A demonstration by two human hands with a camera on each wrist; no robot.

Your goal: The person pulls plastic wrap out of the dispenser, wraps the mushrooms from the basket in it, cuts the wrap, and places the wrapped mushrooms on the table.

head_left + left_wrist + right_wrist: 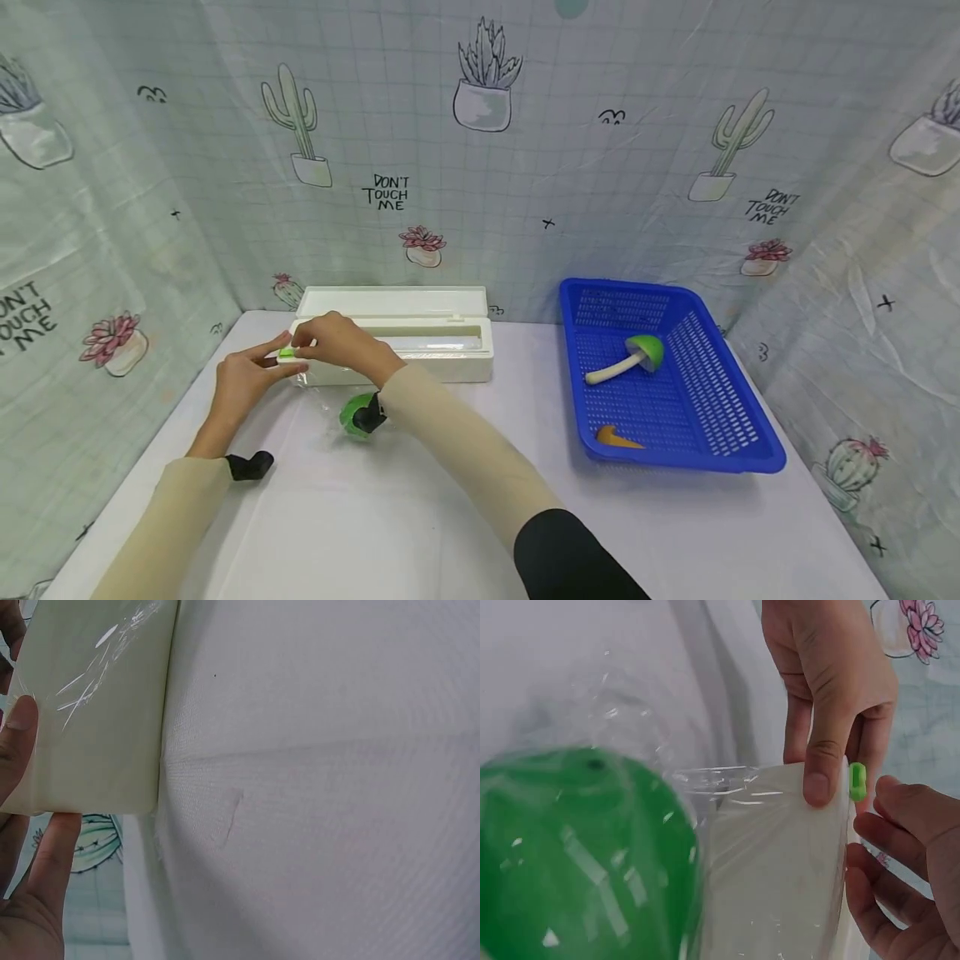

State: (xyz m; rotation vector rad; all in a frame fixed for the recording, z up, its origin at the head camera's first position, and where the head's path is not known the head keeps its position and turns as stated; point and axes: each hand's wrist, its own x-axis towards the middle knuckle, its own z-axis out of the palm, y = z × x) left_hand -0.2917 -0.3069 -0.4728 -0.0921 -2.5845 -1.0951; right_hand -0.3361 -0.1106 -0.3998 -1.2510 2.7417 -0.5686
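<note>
Head view: mushroom (642, 354) in blue basket (686, 459); hands (337, 340) partly cover white box (450, 370).

The head view is brightly, evenly lit; both wrist views are dimmer. Sharp white glare is thrown by the clear film (742, 790) near the left hand (238, 379), and soft shadows are cast on the tabletop (315, 847) beside that hand.

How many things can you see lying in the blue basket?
2. A mushroom with a green cap lies farther back, and an orange piece lies by the near edge. The near wall of the blue basket could be hiding more.
</note>
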